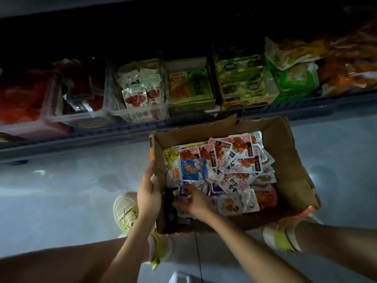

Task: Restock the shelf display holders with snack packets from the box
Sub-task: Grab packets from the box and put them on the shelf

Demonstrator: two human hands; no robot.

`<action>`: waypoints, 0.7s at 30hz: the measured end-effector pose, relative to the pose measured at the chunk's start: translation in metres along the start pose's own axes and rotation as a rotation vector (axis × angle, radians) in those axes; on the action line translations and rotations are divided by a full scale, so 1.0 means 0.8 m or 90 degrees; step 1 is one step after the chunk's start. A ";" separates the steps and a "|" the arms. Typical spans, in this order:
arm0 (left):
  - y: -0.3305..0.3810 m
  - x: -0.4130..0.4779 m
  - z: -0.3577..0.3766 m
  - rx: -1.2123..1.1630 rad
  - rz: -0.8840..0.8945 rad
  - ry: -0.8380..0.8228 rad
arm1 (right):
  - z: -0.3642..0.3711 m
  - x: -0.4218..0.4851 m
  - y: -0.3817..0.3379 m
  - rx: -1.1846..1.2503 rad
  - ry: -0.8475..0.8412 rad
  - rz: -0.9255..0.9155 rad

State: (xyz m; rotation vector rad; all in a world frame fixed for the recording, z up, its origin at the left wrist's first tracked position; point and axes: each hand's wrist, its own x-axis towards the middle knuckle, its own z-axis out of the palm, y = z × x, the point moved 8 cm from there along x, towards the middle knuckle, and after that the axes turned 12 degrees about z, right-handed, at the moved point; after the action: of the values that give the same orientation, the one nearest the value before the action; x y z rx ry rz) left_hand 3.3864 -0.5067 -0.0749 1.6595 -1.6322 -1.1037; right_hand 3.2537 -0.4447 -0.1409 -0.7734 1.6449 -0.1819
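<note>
A: Where is the box [289, 160]?

B: On the floor [71, 190], open at the top, between the person's two shoes [124, 209]. The left hand [148, 193] clasps its side wall, thumb over the torn rim and fingers down the outside.

A: And the right hand [193, 201]?

B: It is inside the box, just beside the left hand with only the cardboard wall between them. Its fingers are curled round a few of the snack packets [234, 160] in the corner nearest the person (one under the thumb is purple, the rest are too crumpled to read).

A: What lies around that hand?

B: Loose packets fill the box beyond and to the right of it, mostly white and pink with red pictures. A blue packet [192, 169] lies flat just ahead of the thumb.

A: And the shelf [102, 133]?

B: Well ahead of both hands, in dim light. Clear display holders [140, 113] stand along it in a row. The one straight beyond the left hand has white packets with red pictures standing upright. A green carton [191, 88] sits beside it, ahead of the right hand
</note>
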 end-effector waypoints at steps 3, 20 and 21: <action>-0.005 0.007 -0.004 -0.114 -0.040 0.015 | 0.026 0.009 -0.007 -0.030 0.020 0.008; 0.043 -0.002 -0.043 0.081 -0.017 0.049 | -0.113 -0.065 0.008 0.125 0.170 -0.036; 0.053 -0.003 -0.038 0.088 0.008 0.019 | -0.124 -0.078 0.005 0.148 0.135 -0.044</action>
State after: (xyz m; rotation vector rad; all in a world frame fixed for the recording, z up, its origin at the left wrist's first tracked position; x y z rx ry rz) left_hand 3.3902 -0.5138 -0.0230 1.7419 -1.7308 -0.9747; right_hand 3.1624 -0.4353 -0.0679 -0.6503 1.7581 -0.5102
